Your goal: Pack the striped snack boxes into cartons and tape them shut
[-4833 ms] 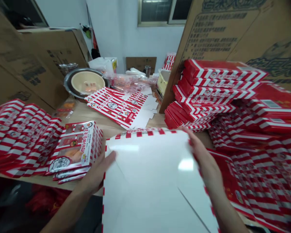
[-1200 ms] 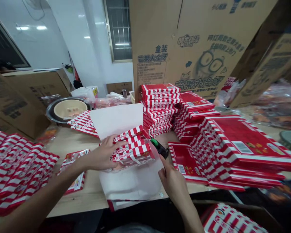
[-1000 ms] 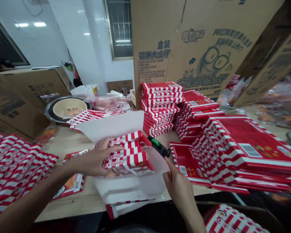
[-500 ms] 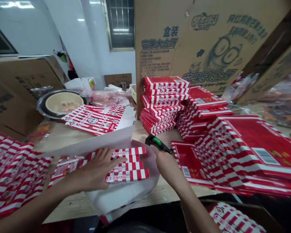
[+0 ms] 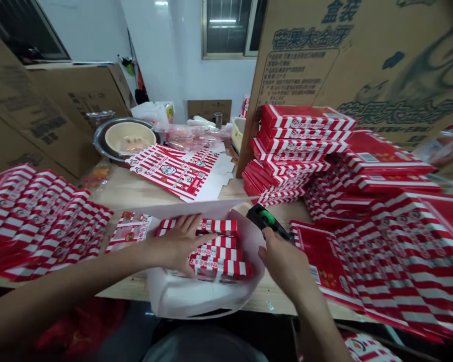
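A white plastic bag (image 5: pixel 184 296) stands with its mouth wide at the table's near edge. Inside it sit several red-and-white striped boxes (image 5: pixel 222 266), side by side. My left hand (image 5: pixel 181 244) reaches into the mouth and rests on these boxes, fingers spread. At the bag's right rim, my right hand (image 5: pixel 283 259) has its fingers curled in on the edge; its fingertips are partly hidden. Just beyond that hand lies a black tape dispenser (image 5: pixel 270 221) with a green roll, on the tabletop.
Striped boxes (image 5: pixel 305 120) are stacked high at right, and more boxes (image 5: pixel 49 216) stand in a row at left. Flat cartons (image 5: pixel 177 171) lie behind the bag, near a basin (image 5: pixel 130 138). A large cardboard carton (image 5: pixel 362 65) rises behind the stacks.
The view has swung left. The bag now stands more upright with its mouth rounder, showing more of the boxes. My left hand stays on the boxes, my right at the rim.
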`<move>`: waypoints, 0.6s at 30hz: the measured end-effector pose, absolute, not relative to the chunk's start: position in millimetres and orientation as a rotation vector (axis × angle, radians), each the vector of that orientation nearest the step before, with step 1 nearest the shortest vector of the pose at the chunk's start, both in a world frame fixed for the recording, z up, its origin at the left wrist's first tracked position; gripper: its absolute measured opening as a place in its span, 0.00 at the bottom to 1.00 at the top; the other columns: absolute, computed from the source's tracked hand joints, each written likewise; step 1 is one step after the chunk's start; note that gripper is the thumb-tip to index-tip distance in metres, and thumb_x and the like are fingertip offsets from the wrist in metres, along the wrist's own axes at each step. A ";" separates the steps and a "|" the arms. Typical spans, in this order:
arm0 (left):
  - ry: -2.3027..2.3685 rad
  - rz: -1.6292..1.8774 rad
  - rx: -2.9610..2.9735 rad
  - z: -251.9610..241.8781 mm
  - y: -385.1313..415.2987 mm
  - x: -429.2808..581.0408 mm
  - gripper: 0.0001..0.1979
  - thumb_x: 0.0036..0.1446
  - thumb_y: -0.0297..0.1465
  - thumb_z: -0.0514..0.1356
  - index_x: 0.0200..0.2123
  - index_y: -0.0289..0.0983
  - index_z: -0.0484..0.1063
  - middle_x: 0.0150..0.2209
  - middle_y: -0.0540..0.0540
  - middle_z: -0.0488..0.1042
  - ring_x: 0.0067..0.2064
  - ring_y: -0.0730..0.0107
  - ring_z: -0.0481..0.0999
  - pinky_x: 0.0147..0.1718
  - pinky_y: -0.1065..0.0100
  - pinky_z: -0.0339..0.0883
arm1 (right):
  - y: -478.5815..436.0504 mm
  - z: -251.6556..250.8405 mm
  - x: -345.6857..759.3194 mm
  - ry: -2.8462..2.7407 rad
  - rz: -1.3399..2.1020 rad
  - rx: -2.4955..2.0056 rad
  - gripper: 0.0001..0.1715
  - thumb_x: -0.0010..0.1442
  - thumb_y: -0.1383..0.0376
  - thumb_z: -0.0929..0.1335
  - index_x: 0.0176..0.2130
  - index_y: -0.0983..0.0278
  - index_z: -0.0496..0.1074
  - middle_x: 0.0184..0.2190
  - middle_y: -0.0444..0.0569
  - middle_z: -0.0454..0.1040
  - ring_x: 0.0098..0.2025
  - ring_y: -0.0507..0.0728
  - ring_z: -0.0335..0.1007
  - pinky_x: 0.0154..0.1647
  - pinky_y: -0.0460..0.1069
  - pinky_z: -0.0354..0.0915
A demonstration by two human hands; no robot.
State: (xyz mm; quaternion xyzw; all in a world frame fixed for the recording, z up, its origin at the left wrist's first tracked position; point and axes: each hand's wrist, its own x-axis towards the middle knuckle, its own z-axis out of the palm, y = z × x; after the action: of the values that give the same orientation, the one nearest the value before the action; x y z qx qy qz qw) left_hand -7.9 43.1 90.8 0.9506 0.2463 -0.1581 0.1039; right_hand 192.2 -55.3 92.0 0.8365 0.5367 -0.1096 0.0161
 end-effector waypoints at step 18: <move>0.724 -0.636 2.978 110.0 45.5 41.0 0.10 0.48 0.19 0.57 0.30 0.35 0.76 0.46 0.39 0.71 0.48 0.52 0.66 0.47 0.56 0.58 | -33.9 84.8 190.4 1.940 -0.134 2.582 0.16 0.58 0.70 0.58 0.38 0.62 0.72 0.31 0.51 0.77 0.35 0.60 0.74 0.25 0.46 0.56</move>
State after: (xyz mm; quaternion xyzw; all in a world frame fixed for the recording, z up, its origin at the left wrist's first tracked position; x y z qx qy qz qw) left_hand 41.0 45.5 110.0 0.9514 0.2314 -0.2031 0.0058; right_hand 190.4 -33.9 84.8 0.7980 0.5995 -0.0414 -0.0453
